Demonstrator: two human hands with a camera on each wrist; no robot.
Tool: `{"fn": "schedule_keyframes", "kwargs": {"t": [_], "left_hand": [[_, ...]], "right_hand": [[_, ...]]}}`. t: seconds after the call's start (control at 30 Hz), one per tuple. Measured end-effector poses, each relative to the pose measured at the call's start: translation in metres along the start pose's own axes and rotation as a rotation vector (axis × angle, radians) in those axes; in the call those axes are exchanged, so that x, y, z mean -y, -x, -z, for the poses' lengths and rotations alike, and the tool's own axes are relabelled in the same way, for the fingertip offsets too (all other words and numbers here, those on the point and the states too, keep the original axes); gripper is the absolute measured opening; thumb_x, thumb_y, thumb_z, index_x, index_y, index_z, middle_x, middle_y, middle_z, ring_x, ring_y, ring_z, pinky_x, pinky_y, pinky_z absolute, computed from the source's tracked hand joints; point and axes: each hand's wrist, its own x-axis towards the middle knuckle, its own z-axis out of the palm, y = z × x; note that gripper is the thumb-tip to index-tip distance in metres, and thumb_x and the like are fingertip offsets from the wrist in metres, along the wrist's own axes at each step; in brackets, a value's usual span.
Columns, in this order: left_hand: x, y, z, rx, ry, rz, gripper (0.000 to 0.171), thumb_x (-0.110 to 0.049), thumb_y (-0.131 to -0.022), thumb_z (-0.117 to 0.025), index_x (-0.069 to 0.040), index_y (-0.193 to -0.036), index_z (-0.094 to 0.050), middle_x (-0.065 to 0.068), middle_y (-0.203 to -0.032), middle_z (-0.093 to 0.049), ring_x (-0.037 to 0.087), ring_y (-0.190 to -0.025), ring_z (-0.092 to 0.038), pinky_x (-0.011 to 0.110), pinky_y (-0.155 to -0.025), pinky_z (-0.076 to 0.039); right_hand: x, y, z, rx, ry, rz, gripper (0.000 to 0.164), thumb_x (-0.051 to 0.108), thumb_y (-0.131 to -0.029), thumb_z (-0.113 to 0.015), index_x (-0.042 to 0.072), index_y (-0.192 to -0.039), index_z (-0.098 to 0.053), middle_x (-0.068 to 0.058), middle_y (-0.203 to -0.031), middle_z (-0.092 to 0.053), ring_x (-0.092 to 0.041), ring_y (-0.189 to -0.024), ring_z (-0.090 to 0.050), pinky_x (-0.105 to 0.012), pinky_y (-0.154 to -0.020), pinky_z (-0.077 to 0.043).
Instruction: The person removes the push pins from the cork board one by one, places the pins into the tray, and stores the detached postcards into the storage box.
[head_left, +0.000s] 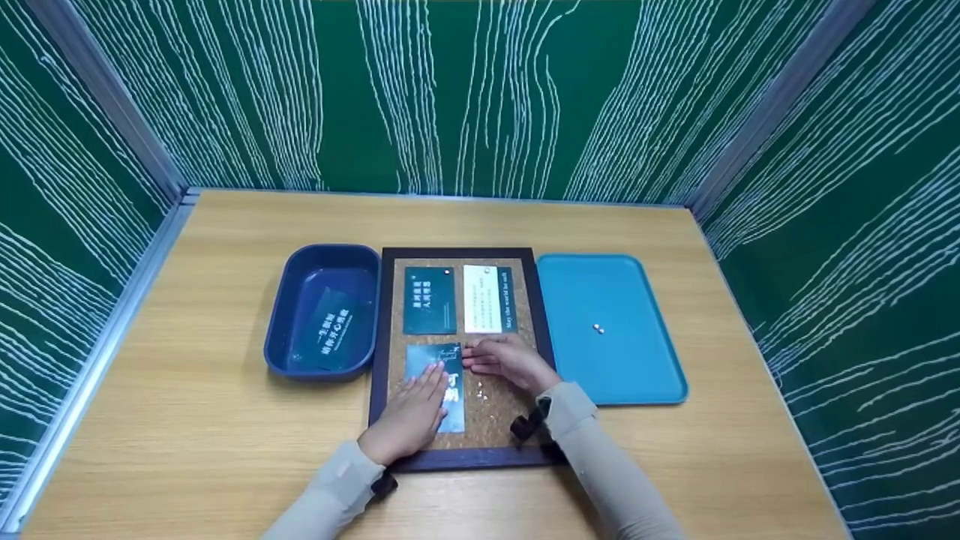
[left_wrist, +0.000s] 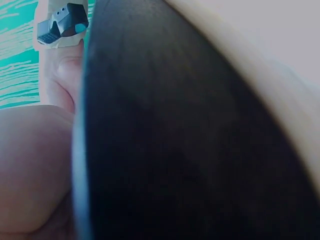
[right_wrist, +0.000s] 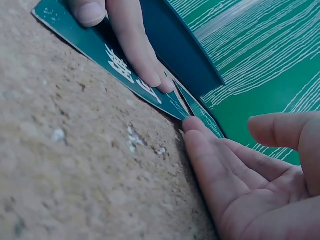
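Observation:
My left hand (head_left: 409,414) lies flat with straight fingers on a blue-green card (head_left: 453,421) at the lower left of the corkboard (head_left: 506,431). My right hand (head_left: 514,360) is beside the card's upper right corner. In the right wrist view its fingertips (right_wrist: 192,125) touch the card's edge, fingers straight and thumb held apart. Above are two more cards: a dark green card (head_left: 429,311) and a white-and-green card (head_left: 484,307), each with a small pin at its top. The left wrist view is mostly filled by the board's dark frame (left_wrist: 190,125).
Left of the board stands a dark blue bin (head_left: 277,330) with a green card (head_left: 330,334) inside. On the right, a light blue tray (head_left: 622,375) holds small pins (head_left: 598,328). Pale specks (head_left: 481,390) mark the cork near my right hand. Green patterned walls enclose the wooden table (head_left: 187,420).

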Motion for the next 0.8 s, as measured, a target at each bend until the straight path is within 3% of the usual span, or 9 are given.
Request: {"fn": "schedule_keyframes", "kwargs": {"t": [0.27, 0.5, 0.8], "left_hand": [[0.0004, 0.0006, -0.0013, -0.018, -0.009, -0.013, 0.056, -0.027, -0.102, -0.040, 0.002, -0.149, -0.029, 0.019, -0.158, -0.023, 0.032, -0.146, -0.023, 0.049, -0.117, -0.025], [0.0003, 0.0002, -0.0008, -0.001, -0.001, -0.007, 0.056, -0.027, -0.103, -0.040, 0.002, -0.149, -0.028, 0.018, -0.158, -0.021, 0.032, -0.147, -0.022, 0.048, -0.118, -0.023], [0.0003, -0.0004, -0.0006, -0.001, -0.002, -0.005, 0.056, -0.026, -0.102, -0.041, 0.001, -0.149, -0.029, 0.018, -0.158, -0.022, 0.032, -0.147, -0.022, 0.049, -0.118, -0.024]], "right_hand": [[-0.0020, 0.0006, -0.0018, 0.022, 0.042, 0.041, 0.034, 0.004, -0.096, -0.047, -0.012, -0.125, -0.054, -0.017, -0.109, -0.069, -0.016, -0.090, -0.070, -0.031, -0.086, -0.057], [-0.0042, -0.0003, -0.0045, 0.002, 0.041, 0.020, 0.025, 0.001, -0.092, -0.054, -0.010, -0.113, -0.061, -0.011, -0.093, -0.071, -0.014, -0.081, -0.071, -0.030, -0.081, -0.058], [-0.0053, 0.0007, -0.0088, -0.027, 0.144, 0.047, 0.028, 0.005, -0.093, -0.058, -0.009, -0.117, -0.063, -0.009, -0.091, -0.071, -0.012, -0.080, -0.069, -0.028, -0.079, -0.059]]}}
